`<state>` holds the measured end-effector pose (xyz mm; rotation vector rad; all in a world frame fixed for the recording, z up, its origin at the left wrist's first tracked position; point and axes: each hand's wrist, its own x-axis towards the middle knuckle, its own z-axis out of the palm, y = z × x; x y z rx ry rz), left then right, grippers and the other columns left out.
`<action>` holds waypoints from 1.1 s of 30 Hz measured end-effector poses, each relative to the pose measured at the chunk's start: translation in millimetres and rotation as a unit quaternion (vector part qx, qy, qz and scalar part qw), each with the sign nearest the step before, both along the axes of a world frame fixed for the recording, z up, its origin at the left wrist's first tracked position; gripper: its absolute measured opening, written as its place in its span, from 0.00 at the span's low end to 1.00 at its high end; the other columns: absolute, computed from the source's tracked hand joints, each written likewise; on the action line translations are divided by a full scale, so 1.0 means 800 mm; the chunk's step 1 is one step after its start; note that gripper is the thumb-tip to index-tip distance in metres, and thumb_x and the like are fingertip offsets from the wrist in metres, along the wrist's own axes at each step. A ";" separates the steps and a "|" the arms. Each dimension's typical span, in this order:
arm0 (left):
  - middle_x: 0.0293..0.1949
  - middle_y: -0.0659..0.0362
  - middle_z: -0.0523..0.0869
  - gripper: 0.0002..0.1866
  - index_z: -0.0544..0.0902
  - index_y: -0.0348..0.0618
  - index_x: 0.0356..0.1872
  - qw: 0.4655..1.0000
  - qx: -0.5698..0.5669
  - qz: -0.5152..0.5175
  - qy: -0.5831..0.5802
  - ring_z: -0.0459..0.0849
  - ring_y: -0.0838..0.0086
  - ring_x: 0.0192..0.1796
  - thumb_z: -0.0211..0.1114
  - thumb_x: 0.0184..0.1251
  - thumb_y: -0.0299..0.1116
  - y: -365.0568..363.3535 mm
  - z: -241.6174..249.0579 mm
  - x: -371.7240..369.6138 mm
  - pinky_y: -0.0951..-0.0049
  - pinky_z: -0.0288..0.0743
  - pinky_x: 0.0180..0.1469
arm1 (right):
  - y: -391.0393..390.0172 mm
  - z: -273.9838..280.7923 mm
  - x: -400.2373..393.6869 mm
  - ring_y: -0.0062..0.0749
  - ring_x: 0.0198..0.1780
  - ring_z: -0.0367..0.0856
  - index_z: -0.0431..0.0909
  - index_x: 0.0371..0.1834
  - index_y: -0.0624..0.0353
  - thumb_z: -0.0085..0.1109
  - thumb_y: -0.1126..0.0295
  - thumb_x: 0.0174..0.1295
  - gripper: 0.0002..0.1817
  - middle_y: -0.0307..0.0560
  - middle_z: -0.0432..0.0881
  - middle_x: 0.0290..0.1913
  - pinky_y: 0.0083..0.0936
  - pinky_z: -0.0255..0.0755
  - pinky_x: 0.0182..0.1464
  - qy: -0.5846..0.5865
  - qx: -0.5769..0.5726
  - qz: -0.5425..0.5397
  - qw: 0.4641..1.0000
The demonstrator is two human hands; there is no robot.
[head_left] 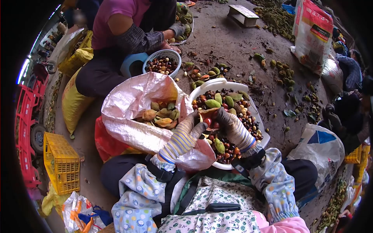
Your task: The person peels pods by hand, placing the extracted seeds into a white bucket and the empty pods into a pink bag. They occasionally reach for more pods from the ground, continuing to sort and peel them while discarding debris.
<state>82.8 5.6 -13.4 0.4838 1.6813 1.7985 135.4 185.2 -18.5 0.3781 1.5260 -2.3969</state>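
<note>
Both my hands wear striped, dark-stained gloves and meet over a white basin [254,101]. My left hand [185,136] and my right hand [232,126] pinch an opened brown pod [209,115] between them, with red seeds showing inside. Under them the basin holds dark, red and tan seeds and some green pods, one green pod [219,145] lying just below my fingers. Beside my left hand a wide-open pinkish-white sack [128,103] contains brown and green pods [161,116].
A person [128,35] sits at upper left by a blue basket [178,58] of seeds. Yellow crates [62,163] stand at left. Pods lie scattered on the floor. A small stool [243,14], a red-white sack [312,35] and a white bag [320,151] are farther right.
</note>
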 end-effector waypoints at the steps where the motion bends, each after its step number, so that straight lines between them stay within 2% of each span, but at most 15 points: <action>1: 0.43 0.60 0.81 0.19 0.72 0.39 0.56 1.000 -0.003 -0.001 0.003 0.80 0.80 0.42 0.62 0.66 0.33 0.000 -0.001 0.002 0.80 0.77 0.42 | 0.000 0.002 0.002 0.11 0.36 0.76 0.76 0.51 0.60 0.51 0.48 0.65 0.25 0.33 0.81 0.38 0.09 0.69 0.33 0.016 0.018 0.010 1.000; 4: 0.44 0.59 0.81 0.21 0.72 0.38 0.55 0.984 -0.034 0.043 0.167 0.79 0.77 0.45 0.66 0.61 0.28 0.006 -0.006 0.006 0.76 0.76 0.48 | 0.004 0.011 0.002 0.14 0.37 0.77 0.76 0.50 0.62 0.57 0.54 0.63 0.22 0.35 0.81 0.40 0.12 0.71 0.37 0.069 0.059 0.020 0.996; 6: 0.46 0.56 0.81 0.22 0.73 0.39 0.52 0.990 -0.052 0.053 0.121 0.80 0.73 0.48 0.69 0.56 0.26 0.011 -0.004 0.012 0.72 0.74 0.52 | -0.002 0.012 0.000 0.16 0.39 0.77 0.75 0.50 0.63 0.61 0.58 0.62 0.21 0.37 0.81 0.40 0.14 0.73 0.39 0.111 0.063 0.001 0.992; 7: 0.45 0.55 0.82 0.23 0.73 0.39 0.52 0.982 -0.075 0.058 0.166 0.80 0.72 0.48 0.69 0.55 0.27 0.011 -0.012 0.013 0.72 0.74 0.52 | -0.003 0.016 -0.002 0.20 0.41 0.78 0.73 0.52 0.65 0.63 0.65 0.60 0.20 0.40 0.81 0.42 0.18 0.74 0.43 0.096 0.051 -0.010 0.994; 11: 0.42 0.53 0.83 0.23 0.75 0.40 0.51 0.962 -0.137 0.087 0.219 0.83 0.68 0.45 0.71 0.53 0.29 0.007 -0.003 0.012 0.70 0.75 0.48 | -0.012 0.007 -0.003 0.24 0.46 0.77 0.69 0.55 0.66 0.67 0.69 0.55 0.26 0.43 0.78 0.46 0.21 0.74 0.48 0.128 0.039 -0.037 0.990; 12: 0.41 0.53 0.84 0.23 0.76 0.40 0.51 0.950 -0.170 0.090 0.246 0.83 0.67 0.44 0.71 0.53 0.30 0.006 0.004 0.011 0.70 0.76 0.47 | -0.011 -0.010 -0.003 0.25 0.46 0.77 0.70 0.55 0.64 0.68 0.71 0.53 0.26 0.43 0.78 0.45 0.22 0.73 0.49 0.190 0.164 -0.055 0.966; 14: 0.41 0.52 0.84 0.22 0.76 0.40 0.52 0.943 -0.198 0.075 0.259 0.84 0.64 0.43 0.68 0.54 0.27 0.005 0.011 0.009 0.70 0.76 0.46 | -0.019 -0.021 -0.001 0.25 0.46 0.77 0.72 0.53 0.63 0.65 0.74 0.53 0.23 0.43 0.78 0.43 0.22 0.72 0.50 0.159 0.087 -0.084 0.980; 18: 0.37 0.50 0.84 0.21 0.76 0.50 0.53 0.909 -0.256 -0.012 0.330 0.83 0.57 0.38 0.64 0.56 0.30 0.013 -0.019 0.011 0.64 0.76 0.42 | -0.031 -0.072 -0.006 0.22 0.39 0.76 0.74 0.42 0.62 0.59 0.84 0.50 0.15 0.40 0.78 0.38 0.22 0.74 0.42 0.111 0.111 -0.150 0.976; 20: 0.33 0.49 0.83 0.22 0.73 0.54 0.55 0.878 -0.304 -0.041 0.367 0.83 0.53 0.35 0.62 0.58 0.37 0.011 -0.009 0.015 0.58 0.76 0.38 | -0.033 -0.084 -0.008 0.23 0.38 0.77 0.74 0.40 0.61 0.63 0.83 0.47 0.15 0.40 0.79 0.37 0.22 0.75 0.42 0.051 0.035 -0.164 0.985; 22: 0.30 0.49 0.83 0.20 0.73 0.53 0.51 0.872 -0.292 -0.055 0.389 0.83 0.51 0.33 0.61 0.58 0.41 0.006 0.020 0.015 0.54 0.75 0.35 | -0.027 -0.104 -0.013 0.22 0.38 0.77 0.74 0.40 0.62 0.64 0.81 0.49 0.14 0.40 0.79 0.36 0.22 0.75 0.41 0.059 0.078 -0.143 0.985; 25: 0.31 0.48 0.82 0.16 0.72 0.47 0.39 0.885 -0.355 -0.036 0.300 0.82 0.50 0.34 0.63 0.57 0.44 0.008 0.033 0.010 0.54 0.75 0.35 | -0.032 -0.071 -0.020 0.20 0.35 0.78 0.75 0.40 0.63 0.65 0.77 0.53 0.12 0.40 0.80 0.34 0.20 0.76 0.40 0.122 0.084 -0.114 0.982; 29: 0.32 0.46 0.83 0.18 0.75 0.47 0.43 0.914 -0.298 0.055 0.269 0.83 0.50 0.37 0.66 0.56 0.44 -0.011 0.032 -0.010 0.57 0.75 0.38 | -0.025 -0.063 -0.026 0.22 0.36 0.80 0.75 0.48 0.66 0.56 0.80 0.56 0.15 0.45 0.82 0.37 0.20 0.76 0.41 0.138 0.037 -0.082 0.986; 30: 0.33 0.46 0.83 0.19 0.75 0.48 0.46 0.900 -0.304 0.101 0.295 0.83 0.50 0.37 0.65 0.56 0.44 -0.018 0.034 -0.017 0.57 0.75 0.38 | -0.021 -0.049 -0.023 0.23 0.38 0.80 0.75 0.49 0.65 0.55 0.81 0.55 0.16 0.43 0.82 0.38 0.19 0.76 0.43 0.092 0.054 -0.058 0.993; 32: 0.32 0.46 0.83 0.19 0.74 0.48 0.47 0.883 -0.325 0.161 0.298 0.83 0.49 0.36 0.64 0.57 0.43 -0.041 0.056 -0.032 0.55 0.74 0.38 | -0.012 -0.098 -0.030 0.26 0.42 0.79 0.75 0.50 0.65 0.59 0.79 0.55 0.17 0.43 0.80 0.43 0.20 0.74 0.46 0.165 0.089 -0.070 0.980; 33: 0.32 0.46 0.83 0.19 0.74 0.48 0.49 0.854 -0.388 0.162 0.307 0.82 0.48 0.34 0.63 0.57 0.42 -0.052 0.055 -0.042 0.53 0.74 0.36 | -0.018 -0.094 -0.031 0.32 0.48 0.76 0.75 0.49 0.64 0.64 0.75 0.53 0.19 0.45 0.77 0.49 0.25 0.72 0.50 0.192 0.216 -0.054 0.956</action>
